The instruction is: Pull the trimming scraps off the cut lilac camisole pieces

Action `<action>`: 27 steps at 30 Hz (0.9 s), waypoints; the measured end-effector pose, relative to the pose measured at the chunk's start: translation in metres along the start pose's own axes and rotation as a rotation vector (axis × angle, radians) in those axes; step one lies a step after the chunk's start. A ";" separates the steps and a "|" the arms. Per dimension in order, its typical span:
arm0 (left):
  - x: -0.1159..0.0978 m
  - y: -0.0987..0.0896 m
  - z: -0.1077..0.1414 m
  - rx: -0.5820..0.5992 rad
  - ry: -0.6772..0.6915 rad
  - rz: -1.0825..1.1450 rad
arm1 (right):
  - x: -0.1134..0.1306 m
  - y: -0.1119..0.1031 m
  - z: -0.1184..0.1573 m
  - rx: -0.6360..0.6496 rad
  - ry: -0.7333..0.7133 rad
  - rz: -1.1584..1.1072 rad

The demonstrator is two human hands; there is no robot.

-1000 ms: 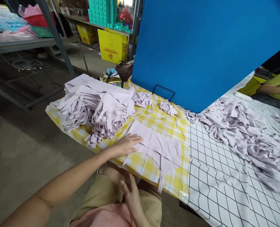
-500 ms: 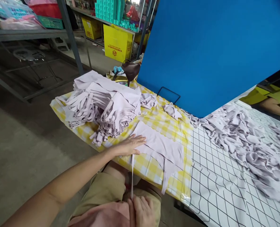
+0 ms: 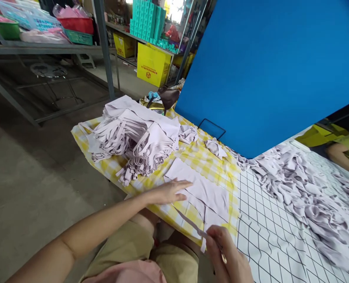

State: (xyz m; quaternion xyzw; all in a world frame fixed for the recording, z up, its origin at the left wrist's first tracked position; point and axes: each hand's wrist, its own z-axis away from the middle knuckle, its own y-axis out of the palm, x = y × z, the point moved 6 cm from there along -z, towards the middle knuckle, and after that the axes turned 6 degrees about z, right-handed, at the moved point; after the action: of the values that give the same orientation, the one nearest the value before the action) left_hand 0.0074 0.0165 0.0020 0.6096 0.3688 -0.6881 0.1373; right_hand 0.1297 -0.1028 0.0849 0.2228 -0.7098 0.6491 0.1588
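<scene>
2 hands work on 1 pale lilac cut fabric piece [image 3: 202, 188] lying flat on the yellow-checked plastic cloth [image 3: 221, 167] that covers the near end of the surface. The left hand [image 3: 170, 192] lies open, palm down, pressing the piece's near left edge. The right hand [image 3: 229, 257], which half a second ago was down in the lap pulling a thin lilac strap [image 3: 189, 222] straight toward the body, has now come up to the surface edge and pinches the strap's end between fingertips, drawing it out to the right so it runs taut and slanted from under the left hand. By my judgement the strap is being straightened out along the piece.

Just left of the piece sits 1 tall stack of folded lilac pieces with dangling straps [image 3: 135, 135]. To the right, a loose heap of crumpled lilac pieces [image 3: 304, 188] spreads over white grid-patterned covering [image 3: 274, 251]. A blue upright board [image 3: 268, 67] stands behind; metal shelving [image 3: 103, 43], teal boxes [image 3: 146, 19] and a yellow carton [image 3: 152, 65] fill the room beyond. Another person's arm in a yellow-green sleeve [image 3: 347, 151] shows at far right.
</scene>
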 end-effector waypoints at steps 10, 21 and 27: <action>-0.034 0.027 0.011 0.042 -0.115 0.640 | -0.029 0.022 -0.059 0.206 0.061 -0.083; -0.013 0.036 0.016 -0.053 -0.263 0.812 | -0.021 0.058 -0.045 -0.146 -0.305 0.327; -0.003 0.026 0.013 -0.090 -0.269 0.558 | -0.029 0.061 -0.051 -0.227 -0.292 0.359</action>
State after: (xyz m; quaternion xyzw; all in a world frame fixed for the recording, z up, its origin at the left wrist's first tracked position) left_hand 0.0153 -0.0115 -0.0043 0.5842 0.1957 -0.6813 0.3954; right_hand 0.1192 -0.0456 0.0234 0.1651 -0.8217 0.5440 -0.0392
